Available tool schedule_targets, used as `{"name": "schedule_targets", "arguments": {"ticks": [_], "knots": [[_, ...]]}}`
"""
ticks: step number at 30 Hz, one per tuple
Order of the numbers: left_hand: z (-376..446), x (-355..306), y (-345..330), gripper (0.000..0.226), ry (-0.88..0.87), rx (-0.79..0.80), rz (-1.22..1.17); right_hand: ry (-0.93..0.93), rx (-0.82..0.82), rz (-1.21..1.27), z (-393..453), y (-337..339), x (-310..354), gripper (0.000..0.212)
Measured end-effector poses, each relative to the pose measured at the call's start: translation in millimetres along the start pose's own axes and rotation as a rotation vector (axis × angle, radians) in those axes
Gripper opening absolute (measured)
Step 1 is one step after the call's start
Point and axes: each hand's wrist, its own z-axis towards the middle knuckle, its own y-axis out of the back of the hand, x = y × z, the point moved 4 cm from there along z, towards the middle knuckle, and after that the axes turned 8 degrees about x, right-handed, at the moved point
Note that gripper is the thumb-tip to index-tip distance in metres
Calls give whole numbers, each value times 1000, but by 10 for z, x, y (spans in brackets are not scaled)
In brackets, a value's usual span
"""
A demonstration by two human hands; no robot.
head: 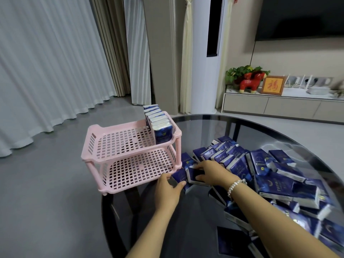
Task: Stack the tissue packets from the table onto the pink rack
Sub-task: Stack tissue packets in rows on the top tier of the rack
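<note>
Both hands clamped on tissue packets just right of the pink rack [130, 146]: left hand [167, 190] on one packet [179, 176], right hand [210, 173] on another [193, 175]. Best lifted squarely off the desk [195, 127], then stood beside the upper-tier row [159, 125].

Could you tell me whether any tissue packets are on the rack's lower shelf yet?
No, the lower shelf of the pink rack holds nothing; the only row of packets stands on the top shelf.

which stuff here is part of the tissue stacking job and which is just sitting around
Job: pink rack; row of packets on its top tier; loose tissue packets; left hand; right hand.

Just there: red horse figurine; framed picture; plant.
</note>
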Motion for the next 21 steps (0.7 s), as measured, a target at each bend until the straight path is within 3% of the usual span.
{"name": "schedule_targets", "arguments": {"ticks": [8, 13, 18, 21], "knots": [[21, 73, 114, 27, -21, 124, 47, 5, -45, 117, 3, -111, 50, 50], [-140, 95, 217, 38, 73, 160, -17, 24, -47, -8, -42, -212, 181, 49], [-267, 165, 230, 37, 121, 156, -43, 105, 19, 87, -108, -359, 333, 40], [-344, 168, 256, 43, 144, 181, -39, 92, 32, 150, -164, -375, 360, 48]]}}
